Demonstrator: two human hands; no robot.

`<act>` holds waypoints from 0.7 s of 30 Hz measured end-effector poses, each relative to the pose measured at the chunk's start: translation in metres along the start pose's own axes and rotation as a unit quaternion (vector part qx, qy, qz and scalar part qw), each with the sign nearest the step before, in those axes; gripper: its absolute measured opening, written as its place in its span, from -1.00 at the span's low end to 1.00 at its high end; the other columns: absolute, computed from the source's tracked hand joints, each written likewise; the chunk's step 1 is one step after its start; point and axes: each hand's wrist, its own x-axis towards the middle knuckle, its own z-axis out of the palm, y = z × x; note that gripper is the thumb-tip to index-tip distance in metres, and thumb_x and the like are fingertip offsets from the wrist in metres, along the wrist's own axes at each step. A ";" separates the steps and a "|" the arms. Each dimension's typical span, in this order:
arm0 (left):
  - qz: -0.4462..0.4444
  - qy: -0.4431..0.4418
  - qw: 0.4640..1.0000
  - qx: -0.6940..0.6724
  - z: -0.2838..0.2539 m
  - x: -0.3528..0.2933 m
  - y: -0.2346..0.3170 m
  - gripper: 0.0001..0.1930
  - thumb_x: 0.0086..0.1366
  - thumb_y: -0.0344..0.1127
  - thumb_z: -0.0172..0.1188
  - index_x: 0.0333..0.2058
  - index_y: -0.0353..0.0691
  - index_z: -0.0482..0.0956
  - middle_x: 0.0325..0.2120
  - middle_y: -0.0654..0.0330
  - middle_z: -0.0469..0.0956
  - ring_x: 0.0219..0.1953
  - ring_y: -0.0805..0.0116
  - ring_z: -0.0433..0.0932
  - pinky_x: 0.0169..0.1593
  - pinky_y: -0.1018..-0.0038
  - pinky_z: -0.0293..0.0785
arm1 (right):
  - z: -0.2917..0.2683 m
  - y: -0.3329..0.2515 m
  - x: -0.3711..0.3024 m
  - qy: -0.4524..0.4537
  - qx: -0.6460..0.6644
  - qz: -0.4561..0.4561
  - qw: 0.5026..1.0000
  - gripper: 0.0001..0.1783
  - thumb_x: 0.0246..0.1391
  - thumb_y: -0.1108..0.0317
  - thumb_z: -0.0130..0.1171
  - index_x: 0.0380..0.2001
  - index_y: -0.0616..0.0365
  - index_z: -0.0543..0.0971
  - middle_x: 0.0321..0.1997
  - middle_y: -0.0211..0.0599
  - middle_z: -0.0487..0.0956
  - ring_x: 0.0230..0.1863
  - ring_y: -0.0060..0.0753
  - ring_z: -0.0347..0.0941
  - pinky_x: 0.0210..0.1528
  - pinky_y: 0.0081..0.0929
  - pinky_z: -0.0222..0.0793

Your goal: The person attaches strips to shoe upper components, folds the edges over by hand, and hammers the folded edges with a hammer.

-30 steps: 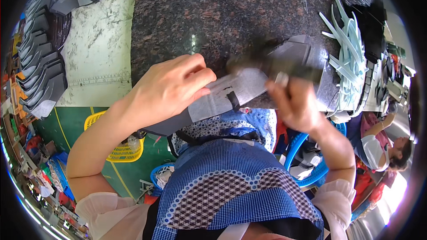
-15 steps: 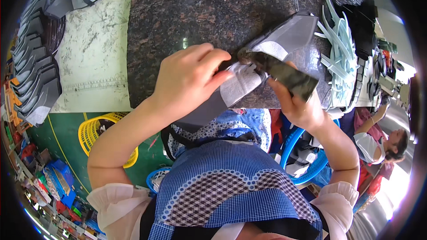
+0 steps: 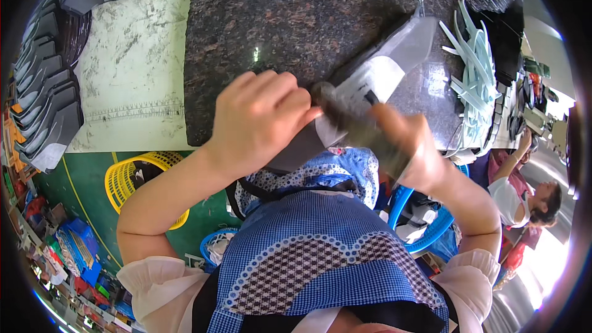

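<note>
A folded grey sheet piece with a pale silvery patch lies aslant on the dark speckled stone slab, its near end hanging over the front edge. My left hand is closed on the middle of this piece, the fingertips curled out of sight. Beside it, on the right, my right hand grips a dark, flat hammer-like tool with a rounded end. That end rests at or just above the piece, close to my left fingers. Motion smears the tool and my right hand, and a small black tab shows on the patch.
Many similar grey pieces stand in an overlapping row at the left. Pale bluish strips lie in a bundle at the right. Below the table edge are a yellow basket and a blue tub. Another person is at the far right.
My right hand and the tool have swung down and toward the left. My left hand has shifted slightly left and lower, still on the grey piece.
</note>
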 end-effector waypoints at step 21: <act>-0.107 -0.083 0.980 -0.143 -0.035 -0.039 -0.014 -0.77 -0.02 -0.35 0.49 -0.39 -0.22 0.63 -0.43 0.23 0.53 -0.37 0.25 0.53 -0.32 0.35 0.49 | 0.027 -0.031 0.022 0.022 0.163 0.143 0.976 -0.83 0.20 0.49 0.24 -0.19 0.38 0.61 -0.40 -0.08 0.61 -0.57 -0.32 0.55 -0.52 -0.36 0.41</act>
